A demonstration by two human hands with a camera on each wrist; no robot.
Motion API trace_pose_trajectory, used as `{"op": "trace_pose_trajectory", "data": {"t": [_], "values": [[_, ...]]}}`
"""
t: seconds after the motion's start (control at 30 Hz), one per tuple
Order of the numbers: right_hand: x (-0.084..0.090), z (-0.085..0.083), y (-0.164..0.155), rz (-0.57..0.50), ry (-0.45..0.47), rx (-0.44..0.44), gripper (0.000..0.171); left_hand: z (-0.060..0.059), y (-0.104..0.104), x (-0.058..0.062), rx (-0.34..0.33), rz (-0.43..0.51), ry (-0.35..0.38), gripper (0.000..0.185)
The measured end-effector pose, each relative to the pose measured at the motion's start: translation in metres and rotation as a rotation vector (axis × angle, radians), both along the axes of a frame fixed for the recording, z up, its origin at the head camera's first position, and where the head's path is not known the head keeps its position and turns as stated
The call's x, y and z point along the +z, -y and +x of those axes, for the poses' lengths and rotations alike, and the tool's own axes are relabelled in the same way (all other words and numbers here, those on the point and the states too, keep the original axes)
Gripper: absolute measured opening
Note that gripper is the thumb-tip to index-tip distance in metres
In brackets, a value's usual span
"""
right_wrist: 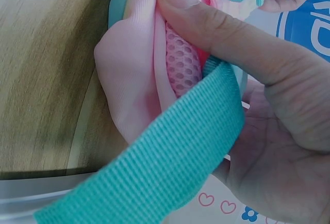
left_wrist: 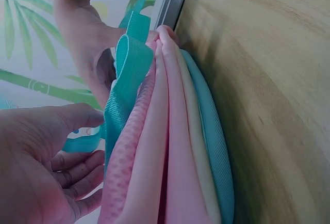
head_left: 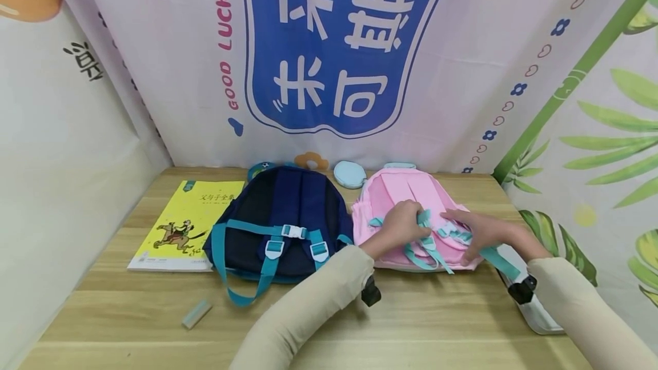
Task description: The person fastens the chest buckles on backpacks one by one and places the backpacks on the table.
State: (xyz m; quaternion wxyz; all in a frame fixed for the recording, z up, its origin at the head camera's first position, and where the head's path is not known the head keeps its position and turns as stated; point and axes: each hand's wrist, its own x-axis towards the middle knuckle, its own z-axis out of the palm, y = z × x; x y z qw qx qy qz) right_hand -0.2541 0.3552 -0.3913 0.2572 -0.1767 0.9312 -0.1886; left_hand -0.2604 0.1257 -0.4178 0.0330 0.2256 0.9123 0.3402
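A pink backpack [head_left: 398, 193] lies back-up on the wooden table [head_left: 411, 324], with teal straps [head_left: 429, 250]. My left hand [head_left: 411, 224] curls round a teal strap near the bag's middle; in the left wrist view that strap [left_wrist: 121, 95] runs between the thumb and fingers of the left hand [left_wrist: 72, 146]. My right hand [head_left: 473, 236] grips the bag's lower right part. In the right wrist view its thumb [right_wrist: 206, 20] presses the pink mesh [right_wrist: 180, 64] and a wide teal strap [right_wrist: 170, 157] crosses the palm.
A navy backpack [head_left: 280, 216] with teal straps lies left of the pink one, and a yellow book [head_left: 187, 224] beside it. A small grey block [head_left: 197, 313] sits near the front. A light blue pouch [head_left: 349, 174] is at the back, a grey flat object [head_left: 537, 316] at the right edge.
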Motion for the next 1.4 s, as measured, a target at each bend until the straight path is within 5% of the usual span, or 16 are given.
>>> {"op": "trace_pose_trajectory", "data": {"t": [0.37, 1.1, 1.4], "values": [[-0.002, 0.001, -0.004, -0.040, -0.028, 0.026, 0.113, 0.003, 0.014, 0.000, -0.004, -0.033, -0.018, 0.039], [0.007, 0.016, 0.002, -0.073, -0.125, 0.067, 0.096, 0.001, 0.037, -0.020, -0.056, 0.167, 0.008, 0.021], [0.006, 0.016, 0.014, -0.130, -0.190, 0.179, 0.055, 0.000, 0.038, -0.022, -0.069, 0.154, 0.022, 0.019]]}}
